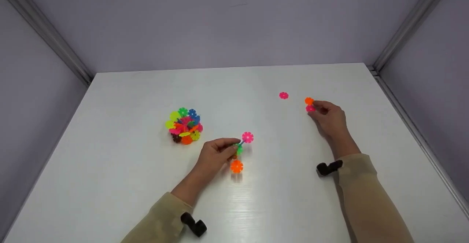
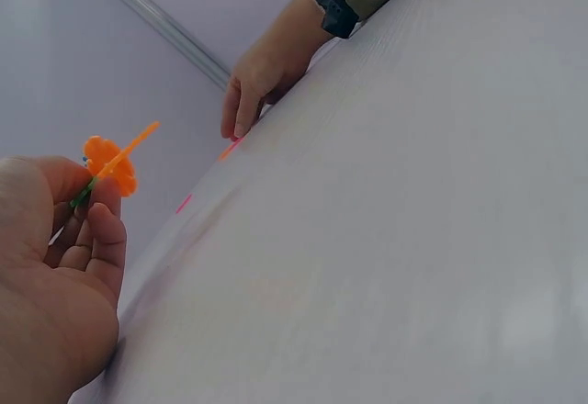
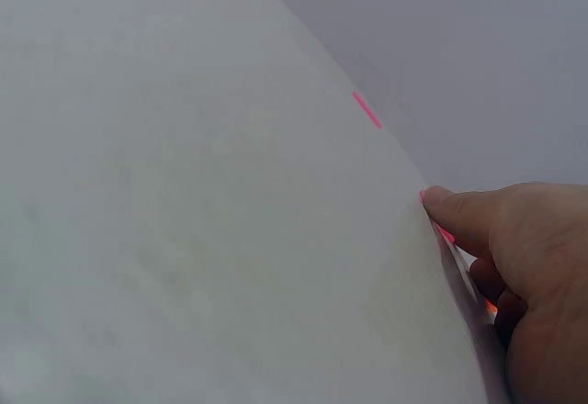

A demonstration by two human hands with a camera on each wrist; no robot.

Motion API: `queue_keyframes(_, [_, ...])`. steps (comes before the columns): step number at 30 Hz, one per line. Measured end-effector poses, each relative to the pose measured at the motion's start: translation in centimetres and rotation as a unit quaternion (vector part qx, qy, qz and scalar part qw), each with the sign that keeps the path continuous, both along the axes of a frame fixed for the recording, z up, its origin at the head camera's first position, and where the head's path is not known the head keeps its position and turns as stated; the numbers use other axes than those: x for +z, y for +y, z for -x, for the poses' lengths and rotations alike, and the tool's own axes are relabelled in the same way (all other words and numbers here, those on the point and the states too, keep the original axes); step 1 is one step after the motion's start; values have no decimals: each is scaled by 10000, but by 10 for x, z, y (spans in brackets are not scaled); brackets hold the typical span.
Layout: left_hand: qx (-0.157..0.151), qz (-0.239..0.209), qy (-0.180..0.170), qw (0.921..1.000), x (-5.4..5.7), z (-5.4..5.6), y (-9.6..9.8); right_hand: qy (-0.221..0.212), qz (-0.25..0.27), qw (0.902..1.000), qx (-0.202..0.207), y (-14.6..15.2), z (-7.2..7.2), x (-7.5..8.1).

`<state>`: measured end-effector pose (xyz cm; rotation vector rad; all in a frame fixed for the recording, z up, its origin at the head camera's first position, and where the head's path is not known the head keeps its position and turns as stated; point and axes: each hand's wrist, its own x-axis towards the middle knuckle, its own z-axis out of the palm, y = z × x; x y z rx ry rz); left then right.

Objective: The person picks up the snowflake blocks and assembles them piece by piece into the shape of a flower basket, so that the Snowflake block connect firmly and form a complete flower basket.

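My left hand [image 1: 216,157] pinches a small build of joined plastic snowflake discs just above the table. A pink disc [image 1: 247,137] sticks out at its top, a green disc [image 1: 239,150] sits by the fingertips and an orange disc [image 1: 236,166] hangs below. A blue disc shows edge-on between pink and green. At the table's right, my right hand [image 1: 329,118] has thumb and forefinger about a loose pink disc [image 1: 310,108] on the tabletop. Another orange disc [image 1: 309,100] lies against it, near the forefinger. The fingers partly hide both.
A heaped cluster of many-coloured snowflake discs [image 1: 185,125] sits on the white table [image 1: 110,169], left of my left hand. One more pink disc [image 1: 284,95] lies flat towards the back. Grey-violet walls [image 1: 234,26] stand behind and at both sides.
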<state>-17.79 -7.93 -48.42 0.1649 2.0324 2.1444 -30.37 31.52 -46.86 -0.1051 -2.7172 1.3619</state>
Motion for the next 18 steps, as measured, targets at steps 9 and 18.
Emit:
queue_keyframes(9, [-14,-47,61,10000,1,-1,1,-75,-341,9987,358,-2,-3,1])
queue_keyframes(18, [-59,-44,97,9999,1,-1,-1,-278,687,9934,878,-38,-26,0])
